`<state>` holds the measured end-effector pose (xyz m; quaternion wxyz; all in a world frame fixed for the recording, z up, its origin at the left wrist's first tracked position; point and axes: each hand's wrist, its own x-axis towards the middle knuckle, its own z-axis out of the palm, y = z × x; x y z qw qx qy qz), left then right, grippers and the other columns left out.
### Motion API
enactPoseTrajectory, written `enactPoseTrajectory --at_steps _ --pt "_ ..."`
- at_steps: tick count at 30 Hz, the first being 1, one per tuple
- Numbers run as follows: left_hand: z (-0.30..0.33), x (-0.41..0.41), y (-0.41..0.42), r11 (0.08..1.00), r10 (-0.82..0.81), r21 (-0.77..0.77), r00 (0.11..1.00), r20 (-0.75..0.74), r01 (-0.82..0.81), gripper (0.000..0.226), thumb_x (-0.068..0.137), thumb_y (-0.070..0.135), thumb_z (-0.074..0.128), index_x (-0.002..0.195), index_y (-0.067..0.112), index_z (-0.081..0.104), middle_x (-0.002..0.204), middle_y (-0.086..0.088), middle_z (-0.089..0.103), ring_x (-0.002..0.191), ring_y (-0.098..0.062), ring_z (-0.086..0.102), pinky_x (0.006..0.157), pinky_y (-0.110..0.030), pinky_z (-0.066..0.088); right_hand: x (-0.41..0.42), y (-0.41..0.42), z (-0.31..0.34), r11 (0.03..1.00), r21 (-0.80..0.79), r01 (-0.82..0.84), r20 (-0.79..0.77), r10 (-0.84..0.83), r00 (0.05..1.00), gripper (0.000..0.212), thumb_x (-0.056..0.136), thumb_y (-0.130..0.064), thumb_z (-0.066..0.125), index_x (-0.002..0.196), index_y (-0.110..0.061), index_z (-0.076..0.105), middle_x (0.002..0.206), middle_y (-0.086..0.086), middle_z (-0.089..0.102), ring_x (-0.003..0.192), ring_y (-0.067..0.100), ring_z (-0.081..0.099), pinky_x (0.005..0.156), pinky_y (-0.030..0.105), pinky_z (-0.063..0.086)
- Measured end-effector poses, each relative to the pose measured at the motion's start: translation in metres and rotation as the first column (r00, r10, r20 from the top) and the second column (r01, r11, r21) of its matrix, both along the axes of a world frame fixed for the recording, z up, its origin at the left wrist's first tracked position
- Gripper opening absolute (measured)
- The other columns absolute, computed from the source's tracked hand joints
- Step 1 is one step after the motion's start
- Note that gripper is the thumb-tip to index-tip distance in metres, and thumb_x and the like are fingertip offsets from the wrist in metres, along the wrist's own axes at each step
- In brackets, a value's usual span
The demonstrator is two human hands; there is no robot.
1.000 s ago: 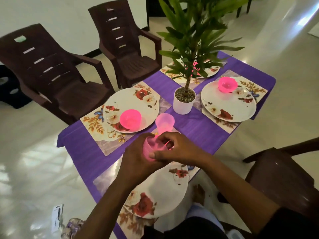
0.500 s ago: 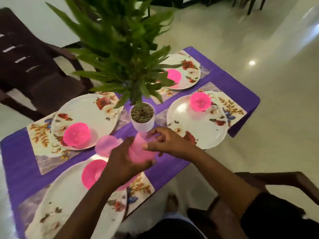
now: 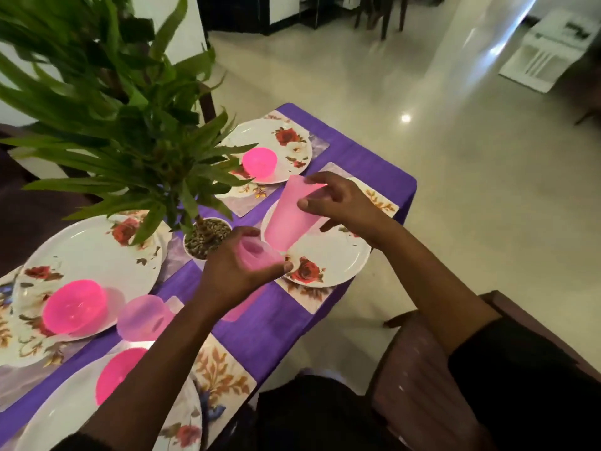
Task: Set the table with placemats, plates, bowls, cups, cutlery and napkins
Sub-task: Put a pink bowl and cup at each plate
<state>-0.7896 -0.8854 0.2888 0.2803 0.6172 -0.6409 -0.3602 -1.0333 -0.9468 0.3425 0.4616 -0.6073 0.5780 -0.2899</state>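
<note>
The cup (image 3: 291, 216) pinched in the right hand (image 3: 338, 203) looks like translucent pink plastic with a frosted, matt skin; the cup (image 3: 257, 255) gripped in the left hand (image 3: 240, 271) has the same look. Beneath the right hand, the white plate (image 3: 331, 258) is smooth and glossy with printed roses. Left of the left hand, the bowl (image 3: 75, 310) is shiny pink plastic. Under both hands the purple tablecloth (image 3: 276, 317) looks matt, with faint streaks

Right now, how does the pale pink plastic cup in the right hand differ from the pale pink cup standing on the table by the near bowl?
The pale pink plastic cup in the right hand is lifted and tilted over a floral white plate; the pale pink cup standing on the table rests on the purple tablecloth, untouched. The right hand grips the first. Both are translucent pink.
</note>
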Motion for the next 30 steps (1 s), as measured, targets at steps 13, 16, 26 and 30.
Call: enactPoseTrajectory --at_steps 13,16,26,30 --pt "-0.014 -0.075 -0.078 1.000 0.027 -0.015 1.000 0.015 -0.026 0.091 0.060 0.065 0.092 0.134 0.028 0.053 0.114 0.013 0.066 0.098 -0.003 0.063 0.073 -0.021 0.048 -0.083 -0.140 -0.055 0.963 -0.219 0.156 -0.384 -0.232 0.894 0.091 0.068 -0.050 0.090 0.144 -0.024 0.045 0.135 -0.001 0.059 0.120 0.023 0.059 0.096 0.039 0.053" --pt "-0.016 -0.103 -0.111 0.996 0.085 0.002 0.996 -0.007 -0.085 0.087 0.062 0.060 0.093 0.132 0.025 0.055 0.112 0.012 0.068 0.098 -0.002 0.063 0.077 -0.023 0.050 -0.106 -0.194 -0.072 0.981 -0.178 0.075 -0.419 -0.144 0.897 0.089 0.071 -0.041 0.090 0.145 -0.020 0.046 0.136 0.003 0.058 0.122 0.025 0.057 0.092 0.032 0.049" --pt "-0.025 -0.146 -0.184 0.953 0.303 0.024 0.951 -0.060 -0.302 0.090 0.060 0.060 0.094 0.134 0.029 0.055 0.118 0.012 0.069 0.104 -0.004 0.066 0.081 -0.027 0.056 -0.133 -0.281 -0.134 0.990 -0.036 -0.133 -0.444 0.103 0.890 0.098 0.068 -0.041 0.092 0.149 -0.019 0.041 0.139 0.007 0.056 0.122 0.028 0.059 0.089 0.035 0.050" --pt "-0.026 -0.145 -0.195 0.938 0.345 0.034 0.937 -0.053 -0.344 0.093 0.059 0.065 0.092 0.136 0.030 0.054 0.123 0.012 0.067 0.106 -0.006 0.066 0.075 -0.021 0.050 -0.136 -0.288 -0.141 0.993 -0.029 -0.116 -0.422 0.093 0.902 0.101 0.064 -0.053 0.090 0.147 -0.025 0.041 0.137 0.004 0.058 0.122 0.028 0.059 0.095 0.044 0.054"
